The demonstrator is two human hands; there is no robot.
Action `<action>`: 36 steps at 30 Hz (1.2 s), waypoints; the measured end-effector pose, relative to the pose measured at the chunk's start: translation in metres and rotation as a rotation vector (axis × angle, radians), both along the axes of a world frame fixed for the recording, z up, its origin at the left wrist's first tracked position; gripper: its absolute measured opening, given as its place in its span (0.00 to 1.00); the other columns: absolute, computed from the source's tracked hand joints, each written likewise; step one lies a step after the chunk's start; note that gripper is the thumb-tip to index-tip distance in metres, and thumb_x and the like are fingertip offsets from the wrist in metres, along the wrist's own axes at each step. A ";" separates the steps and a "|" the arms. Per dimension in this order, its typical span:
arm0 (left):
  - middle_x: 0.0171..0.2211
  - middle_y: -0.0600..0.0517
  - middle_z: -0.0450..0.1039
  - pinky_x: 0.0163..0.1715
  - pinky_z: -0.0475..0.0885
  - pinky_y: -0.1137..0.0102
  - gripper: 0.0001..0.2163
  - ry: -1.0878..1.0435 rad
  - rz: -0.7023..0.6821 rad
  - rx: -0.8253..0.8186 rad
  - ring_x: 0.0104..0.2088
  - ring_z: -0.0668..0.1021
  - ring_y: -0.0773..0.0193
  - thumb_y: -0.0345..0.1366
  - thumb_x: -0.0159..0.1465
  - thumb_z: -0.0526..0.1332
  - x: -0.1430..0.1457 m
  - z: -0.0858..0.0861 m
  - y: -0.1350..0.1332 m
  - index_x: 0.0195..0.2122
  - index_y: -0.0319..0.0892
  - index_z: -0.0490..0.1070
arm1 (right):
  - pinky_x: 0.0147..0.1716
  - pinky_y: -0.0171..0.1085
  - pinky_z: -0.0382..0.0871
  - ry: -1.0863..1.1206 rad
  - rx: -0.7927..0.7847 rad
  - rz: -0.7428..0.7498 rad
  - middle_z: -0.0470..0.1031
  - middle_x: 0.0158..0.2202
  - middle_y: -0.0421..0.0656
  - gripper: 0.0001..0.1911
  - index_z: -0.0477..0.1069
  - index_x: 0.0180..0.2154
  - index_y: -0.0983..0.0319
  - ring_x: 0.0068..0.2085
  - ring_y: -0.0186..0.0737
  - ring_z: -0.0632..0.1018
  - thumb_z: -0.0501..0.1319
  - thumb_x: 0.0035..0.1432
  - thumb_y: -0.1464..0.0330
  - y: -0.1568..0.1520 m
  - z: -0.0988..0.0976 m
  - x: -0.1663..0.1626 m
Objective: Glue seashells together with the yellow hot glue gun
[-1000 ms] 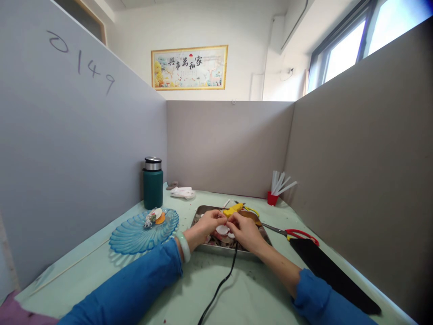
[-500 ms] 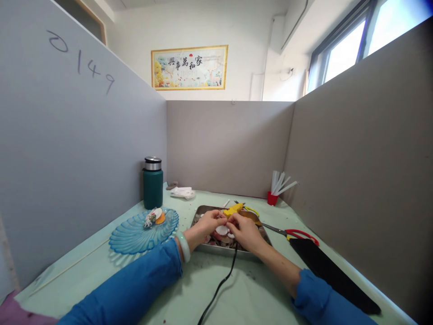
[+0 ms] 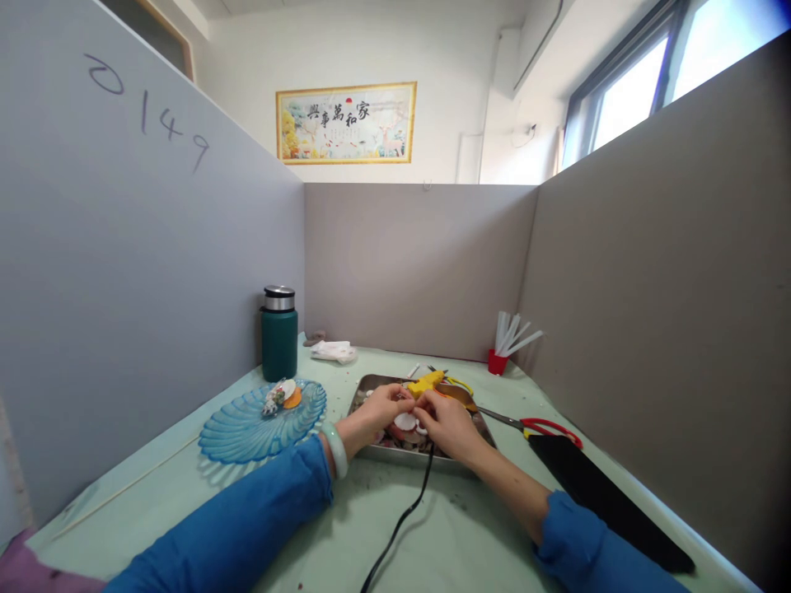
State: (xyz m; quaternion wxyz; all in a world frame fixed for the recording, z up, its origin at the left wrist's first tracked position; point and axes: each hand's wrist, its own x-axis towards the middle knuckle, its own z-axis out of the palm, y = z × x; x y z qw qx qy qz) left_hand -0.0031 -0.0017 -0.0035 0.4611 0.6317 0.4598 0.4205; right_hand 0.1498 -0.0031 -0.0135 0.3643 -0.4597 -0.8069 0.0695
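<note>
Over a metal tray [image 3: 386,455], my left hand [image 3: 384,409] and my right hand [image 3: 450,418] meet with their fingertips pinched close together. Whatever sits between the fingers is too small and too covered to make out. Below the hands, the tray holds shells, among them a white shell [image 3: 405,422]. A yellow hot glue gun [image 3: 428,383] lies at the tray's far side, just beyond my fingertips. Its black cord [image 3: 404,517] runs across the near rim toward me.
To the left, a blue glass plate [image 3: 247,436] carries a small shell cluster [image 3: 281,397]. Behind it stands a green bottle [image 3: 279,333]. Red-handled scissors [image 3: 549,428] and a black flat strip [image 3: 609,502] lie right. A red cup [image 3: 498,362] holds white glue sticks [image 3: 510,333].
</note>
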 end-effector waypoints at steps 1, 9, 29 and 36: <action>0.22 0.53 0.67 0.15 0.67 0.74 0.12 0.004 -0.001 0.000 0.22 0.74 0.64 0.42 0.51 0.61 0.000 0.000 0.000 0.31 0.39 0.66 | 0.25 0.30 0.55 -0.003 -0.001 -0.001 0.73 0.25 0.39 0.08 0.67 0.28 0.61 0.27 0.34 0.71 0.53 0.55 0.65 0.000 0.000 0.000; 0.22 0.53 0.68 0.15 0.67 0.75 0.14 0.006 -0.017 -0.011 0.22 0.74 0.65 0.45 0.51 0.61 -0.001 -0.003 0.002 0.32 0.39 0.66 | 0.26 0.30 0.55 -0.018 -0.005 0.001 0.73 0.26 0.40 0.08 0.68 0.29 0.61 0.27 0.34 0.71 0.54 0.55 0.65 0.004 -0.003 0.001; 0.25 0.53 0.67 0.16 0.68 0.74 0.15 -0.088 -0.009 0.034 0.22 0.72 0.67 0.44 0.49 0.63 0.002 0.003 -0.002 0.31 0.38 0.66 | 0.26 0.30 0.57 -0.004 0.013 -0.028 0.74 0.26 0.40 0.10 0.67 0.30 0.61 0.27 0.35 0.72 0.52 0.57 0.63 -0.001 0.001 0.000; 0.29 0.51 0.68 0.17 0.69 0.74 0.18 -0.132 -0.034 0.028 0.25 0.73 0.67 0.46 0.49 0.63 0.001 0.003 -0.002 0.32 0.38 0.66 | 0.26 0.31 0.56 0.007 0.019 -0.062 0.74 0.25 0.40 0.11 0.68 0.30 0.60 0.27 0.35 0.72 0.52 0.57 0.62 -0.004 0.004 -0.001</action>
